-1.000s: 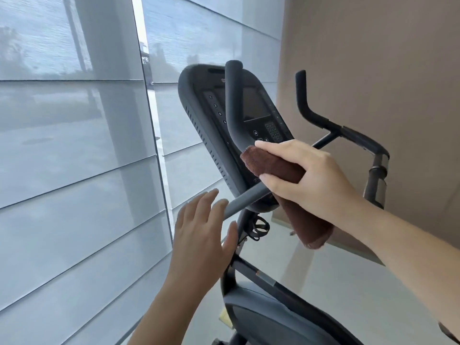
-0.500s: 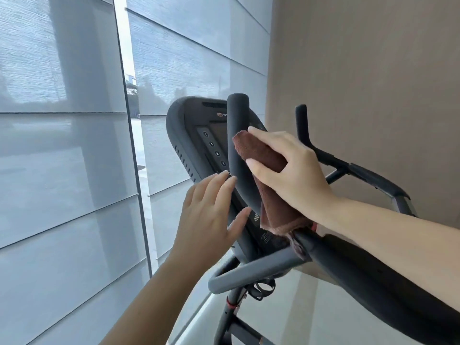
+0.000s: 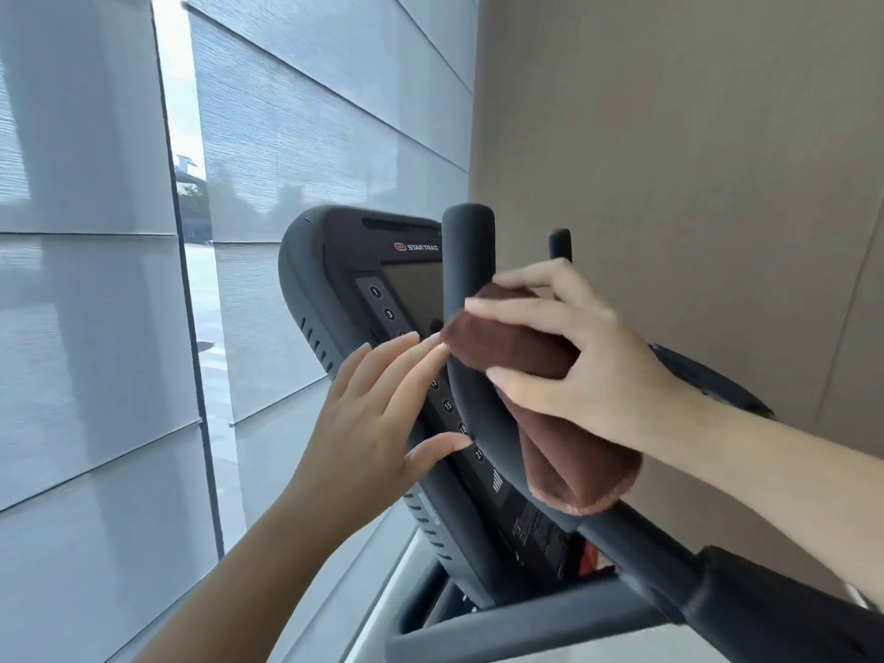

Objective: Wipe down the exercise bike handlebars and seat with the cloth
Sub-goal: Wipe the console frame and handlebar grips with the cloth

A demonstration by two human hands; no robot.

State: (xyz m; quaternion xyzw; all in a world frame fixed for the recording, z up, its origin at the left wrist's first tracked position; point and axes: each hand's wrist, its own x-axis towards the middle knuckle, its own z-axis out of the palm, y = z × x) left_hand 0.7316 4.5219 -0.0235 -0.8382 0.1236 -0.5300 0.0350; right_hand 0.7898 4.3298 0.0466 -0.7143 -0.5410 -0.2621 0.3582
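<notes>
Head view: the right hand (image 3: 588, 356) is closed around a brown cloth (image 3: 516, 349), pressing it against the upright black handlebar (image 3: 466, 260), fingers over the top and thumb beneath. A loose end of the cloth hangs below that hand. Just left of it, the left hand (image 3: 378, 423) is open with fingers spread, holding nothing, its fingertips (image 3: 433, 342) at the bike's console (image 3: 335, 289) beside the cloth.
</notes>
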